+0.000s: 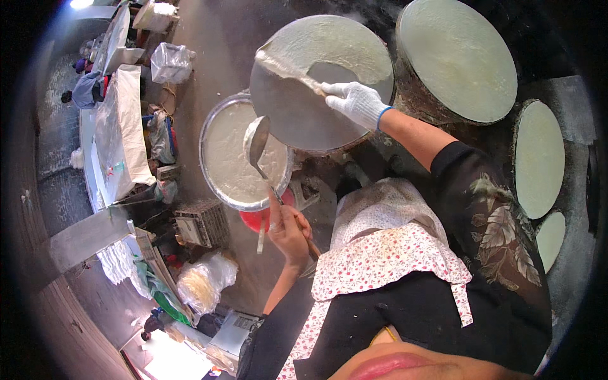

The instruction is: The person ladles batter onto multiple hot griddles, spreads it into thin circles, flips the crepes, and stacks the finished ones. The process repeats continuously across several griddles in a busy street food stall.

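Note:
My right hand [358,105], in a white knit glove with a blue cuff, grips a batter-coated spreader [309,82] over a round grey griddle [292,118]. Pale batter [335,45] covers the griddle's far part, with a bare patch left near the spreader. My bare left hand [289,232] is wrapped round the long handle of a metal ladle [257,147]. The ladle's bowl, wet with batter, hangs over a wide tub [208,170] of white batter beside the griddle.
Other round griddles covered in pale sheets stand to the right: a large one [457,58], another [539,158], and a smaller one [551,239]. Left are a cloth-covered table [130,123], a dark crate [202,223] and a plastic bag [206,282]. A person [87,90] is far left.

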{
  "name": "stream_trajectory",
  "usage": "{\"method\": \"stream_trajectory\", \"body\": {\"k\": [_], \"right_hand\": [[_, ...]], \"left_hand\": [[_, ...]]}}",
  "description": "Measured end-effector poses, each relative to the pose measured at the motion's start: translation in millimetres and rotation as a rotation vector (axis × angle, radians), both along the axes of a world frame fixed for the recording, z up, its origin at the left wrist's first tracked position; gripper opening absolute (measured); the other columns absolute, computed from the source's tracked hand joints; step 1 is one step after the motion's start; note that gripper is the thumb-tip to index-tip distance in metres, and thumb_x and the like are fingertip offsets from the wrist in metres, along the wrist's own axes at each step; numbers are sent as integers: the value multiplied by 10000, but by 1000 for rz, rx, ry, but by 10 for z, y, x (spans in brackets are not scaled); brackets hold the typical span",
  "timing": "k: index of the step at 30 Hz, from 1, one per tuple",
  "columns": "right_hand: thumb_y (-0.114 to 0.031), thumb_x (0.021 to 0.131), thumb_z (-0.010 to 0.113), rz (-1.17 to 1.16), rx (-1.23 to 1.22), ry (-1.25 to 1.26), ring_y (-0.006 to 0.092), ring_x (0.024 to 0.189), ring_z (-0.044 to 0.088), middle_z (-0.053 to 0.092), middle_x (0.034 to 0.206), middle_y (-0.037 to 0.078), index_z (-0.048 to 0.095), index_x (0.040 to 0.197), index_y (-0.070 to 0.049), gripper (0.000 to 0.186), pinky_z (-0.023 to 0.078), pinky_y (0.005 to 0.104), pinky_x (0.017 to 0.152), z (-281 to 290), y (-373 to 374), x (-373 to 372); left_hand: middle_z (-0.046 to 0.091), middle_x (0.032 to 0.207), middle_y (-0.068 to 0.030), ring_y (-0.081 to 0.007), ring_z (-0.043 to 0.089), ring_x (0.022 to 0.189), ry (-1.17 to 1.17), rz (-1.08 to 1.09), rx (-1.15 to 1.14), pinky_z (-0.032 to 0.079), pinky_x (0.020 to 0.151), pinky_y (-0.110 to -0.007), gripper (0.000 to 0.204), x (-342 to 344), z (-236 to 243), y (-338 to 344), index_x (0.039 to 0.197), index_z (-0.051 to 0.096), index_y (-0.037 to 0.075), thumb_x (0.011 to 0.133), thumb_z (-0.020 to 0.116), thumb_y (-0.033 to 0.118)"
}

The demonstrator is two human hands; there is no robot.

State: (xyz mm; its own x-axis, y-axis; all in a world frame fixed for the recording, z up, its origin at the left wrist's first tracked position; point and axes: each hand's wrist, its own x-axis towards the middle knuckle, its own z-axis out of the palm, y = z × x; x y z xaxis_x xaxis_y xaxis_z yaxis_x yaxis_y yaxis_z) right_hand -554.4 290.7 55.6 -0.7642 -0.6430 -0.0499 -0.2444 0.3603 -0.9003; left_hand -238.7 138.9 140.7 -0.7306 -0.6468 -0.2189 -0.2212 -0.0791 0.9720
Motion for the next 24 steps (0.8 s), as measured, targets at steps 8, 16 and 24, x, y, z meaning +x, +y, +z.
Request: {"method": "stream_trajectory", "body": {"k": [8, 16, 24], "right_hand": [[-283, 1005, 666, -228, -24, 15, 253, 1093, 739, 762, 1294, 98, 709, 1389, -156, 407, 557, 345, 979, -99, 87, -115], [-384, 1014, 621, 58, -83, -178, 206, 1184, 725, 735, 1334, 176, 709, 1397, -152, 456, 554, 336, 1009, -197, 40, -147], [-428, 1003, 652, 213, 233, -197, 244, 1048, 752, 776, 1275, 65, 696, 1420, -256, 453, 556, 330, 954, 114, 121, -36]], "left_hand": [[483, 689, 26, -38, 410, 492, 47, 6, 21, 379, 408, -212, 517, 19, -79, 72, 1659, 394, 175, 1153, 426, 77], [490, 697, 19, -35, 399, 484, 88, 71, 22, 379, 406, -210, 517, 41, -57, 174, 1657, 399, 166, 1149, 439, 75], [483, 670, 15, -38, 389, 459, 5, 84, -19, 369, 400, -203, 497, 105, -115, 73, 1644, 412, 119, 1150, 429, 70]]}}
